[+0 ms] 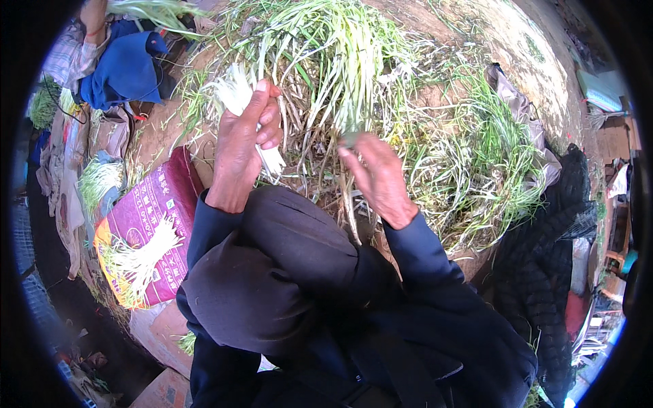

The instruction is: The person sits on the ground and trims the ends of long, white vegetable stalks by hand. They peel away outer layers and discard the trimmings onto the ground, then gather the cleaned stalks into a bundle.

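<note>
My left hand (250, 137) is closed around a bundle of white stalks (232, 92), whose pale ends stick out above and below the fist. Right of it, my right hand (377, 171) is over the heap, its fingers bent and partly blurred; whether it holds a stalk I cannot tell. Just beyond both hands lies a heap of long green-and-white leafy stalks (352, 61), with dry roots and peelings below. A sheaf of trimmed white stalks (153, 250) rests on a purple printed sack (171, 204) at the left.
Another person's forearm (94, 20) and blue cloth (125, 71) are at the upper left, by more green stalks. Loose green leaves (490, 153) cover the ground at the right, beside a grey cloth (520, 107) and black netting (541, 265). My knees in dark trousers (301, 224) are in front.
</note>
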Demonstrator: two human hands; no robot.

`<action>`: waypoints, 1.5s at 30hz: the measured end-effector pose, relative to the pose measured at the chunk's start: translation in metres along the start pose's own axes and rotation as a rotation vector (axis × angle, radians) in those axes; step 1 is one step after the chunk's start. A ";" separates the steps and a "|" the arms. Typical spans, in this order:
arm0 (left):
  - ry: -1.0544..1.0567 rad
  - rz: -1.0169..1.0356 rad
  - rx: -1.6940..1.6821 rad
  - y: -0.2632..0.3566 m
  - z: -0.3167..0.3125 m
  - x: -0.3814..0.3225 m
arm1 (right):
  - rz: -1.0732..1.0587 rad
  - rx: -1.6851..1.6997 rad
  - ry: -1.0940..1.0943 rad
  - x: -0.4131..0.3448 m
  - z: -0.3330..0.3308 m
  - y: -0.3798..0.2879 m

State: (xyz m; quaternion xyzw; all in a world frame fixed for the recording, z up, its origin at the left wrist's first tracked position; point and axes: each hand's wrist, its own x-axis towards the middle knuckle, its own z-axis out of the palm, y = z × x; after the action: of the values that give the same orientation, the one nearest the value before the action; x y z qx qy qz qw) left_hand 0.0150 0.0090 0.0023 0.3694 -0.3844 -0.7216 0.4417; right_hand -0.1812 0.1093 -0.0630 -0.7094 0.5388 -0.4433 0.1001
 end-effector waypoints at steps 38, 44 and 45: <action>0.080 0.061 0.036 0.003 0.004 0.001 | 0.416 -0.128 -0.081 -0.043 0.058 0.051; 0.086 0.062 0.045 0.005 0.005 0.000 | 0.478 -0.087 -0.114 -0.044 0.079 0.067; 0.082 0.062 0.041 0.005 0.004 0.000 | 0.460 0.002 -0.075 -0.045 0.076 0.065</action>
State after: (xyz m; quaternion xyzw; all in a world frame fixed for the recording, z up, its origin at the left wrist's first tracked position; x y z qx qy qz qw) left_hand 0.0133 0.0080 0.0089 0.3954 -0.3921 -0.6837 0.4716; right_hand -0.1704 0.0958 -0.1714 -0.5839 0.6815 -0.3829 0.2191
